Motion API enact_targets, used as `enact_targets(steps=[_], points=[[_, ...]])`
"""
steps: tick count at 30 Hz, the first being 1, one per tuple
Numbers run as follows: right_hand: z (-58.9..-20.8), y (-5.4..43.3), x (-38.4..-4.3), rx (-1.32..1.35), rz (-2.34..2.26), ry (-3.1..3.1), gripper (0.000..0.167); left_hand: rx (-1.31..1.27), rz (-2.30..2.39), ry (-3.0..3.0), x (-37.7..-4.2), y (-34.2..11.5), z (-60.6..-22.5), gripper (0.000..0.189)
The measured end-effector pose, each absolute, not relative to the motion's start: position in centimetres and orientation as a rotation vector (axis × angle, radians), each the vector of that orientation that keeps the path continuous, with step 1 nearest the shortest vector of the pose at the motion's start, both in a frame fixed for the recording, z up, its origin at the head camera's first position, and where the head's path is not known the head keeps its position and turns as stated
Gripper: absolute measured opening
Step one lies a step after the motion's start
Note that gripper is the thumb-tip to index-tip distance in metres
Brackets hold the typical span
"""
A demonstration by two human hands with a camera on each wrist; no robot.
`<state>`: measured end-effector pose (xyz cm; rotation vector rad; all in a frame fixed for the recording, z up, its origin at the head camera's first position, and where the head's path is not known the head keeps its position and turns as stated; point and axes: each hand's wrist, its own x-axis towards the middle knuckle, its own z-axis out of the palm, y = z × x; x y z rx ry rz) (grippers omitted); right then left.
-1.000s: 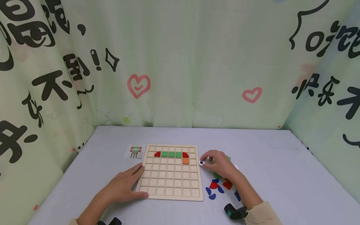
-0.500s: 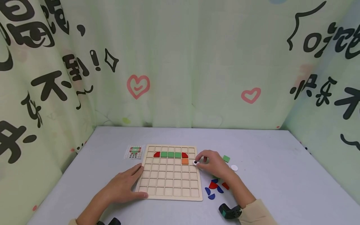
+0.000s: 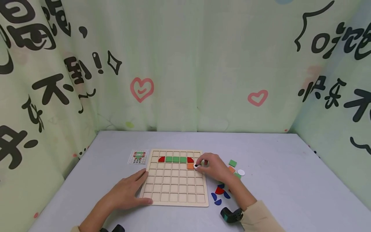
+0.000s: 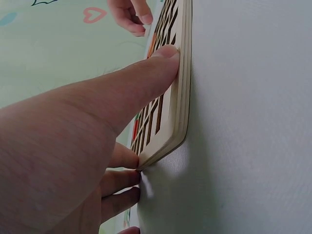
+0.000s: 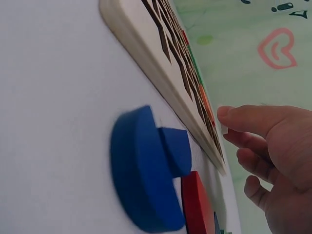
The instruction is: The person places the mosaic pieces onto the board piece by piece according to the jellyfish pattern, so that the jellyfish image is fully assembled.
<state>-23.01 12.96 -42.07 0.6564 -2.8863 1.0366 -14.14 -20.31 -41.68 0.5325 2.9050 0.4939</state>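
A wooden grid board [image 3: 176, 188] lies on the table. Along one upper row sit three green squares [image 3: 175, 159] between two red quarter-round pieces [image 3: 190, 159], with an orange square [image 3: 190, 166] below the right one. My right hand [image 3: 214, 167] pinches a small white disc with a black dot [image 3: 195, 166] between thumb and index finger, over the board just right of the orange square. My left hand [image 3: 130, 189] rests at the board's left side. Its thumb [image 4: 163, 63] lies on the near rim and its other fingers [image 4: 122, 183] touch the side edge, fairly straight.
A small picture card [image 3: 138, 157] with a robot figure lies beyond the left hand. Right of the board are blue half-rounds [image 3: 218, 202], a red piece [image 3: 219, 190], green squares [image 3: 233, 163], an orange piece [image 3: 231, 169] and a white disc [image 3: 241, 172]. A curtain stands behind the table.
My right hand has moved left from beside the board to over it, carrying the dotted white disc. Loose pieces formerly behind it now show. The left hand has stayed in place.
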Motion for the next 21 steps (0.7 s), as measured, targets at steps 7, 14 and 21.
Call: enact_targets(steps=[7, 14, 21], points=[[-42.2, 12.2, -23.2, 0.64, 1.043, -2.898, 0.008, 0.519, 0.496, 2.901, -14.2, -20.2, -41.7, 0.103], [-42.4, 11.5, -23.4, 0.651, 1.051, -2.884, 0.008, 0.515, 0.502, 2.898, -14.2, -20.1, -41.6, 0.103], [-42.5, 10.9, -23.6, 0.676, 1.036, -2.873, 0.008, 0.521, 0.505, 2.9, -14.1, -20.2, -41.5, 0.104]])
